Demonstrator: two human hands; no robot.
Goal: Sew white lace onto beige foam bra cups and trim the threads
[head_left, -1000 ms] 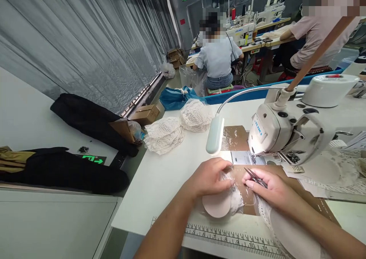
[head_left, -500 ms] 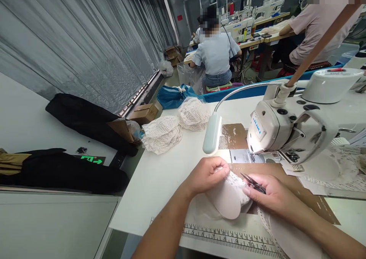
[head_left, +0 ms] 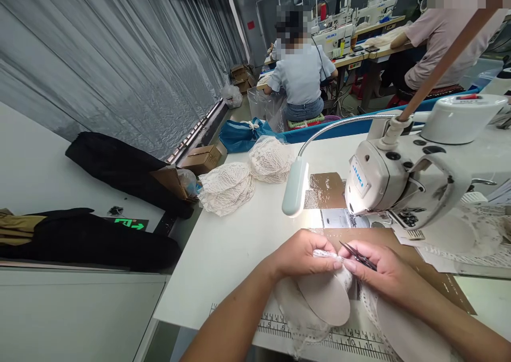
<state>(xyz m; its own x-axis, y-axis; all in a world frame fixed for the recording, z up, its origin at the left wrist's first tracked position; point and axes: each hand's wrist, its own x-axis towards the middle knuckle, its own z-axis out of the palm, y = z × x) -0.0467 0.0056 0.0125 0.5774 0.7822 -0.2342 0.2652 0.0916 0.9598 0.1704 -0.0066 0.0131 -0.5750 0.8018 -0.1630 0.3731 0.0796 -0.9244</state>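
Hands (head_left: pixel 303 255) holding lace (head_left: pixel 324 254), pointed tool (head_left: pixel 362 257) — white tabletop (head_left: pixel 223 255), ruler (head_left: pixel 359 343), grey curtain (head_left: pixel 139 69)

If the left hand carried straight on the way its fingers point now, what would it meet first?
Most likely the right hand: its fingertips lie just ahead of the left hand's, though whether they already touch is unclear.

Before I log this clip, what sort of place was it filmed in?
Probably a garment sewing workshop: a sewing machine stands on the near table, a lace-trimmed piece is in the left hand, and a person in light blue sits by more sewing machines.
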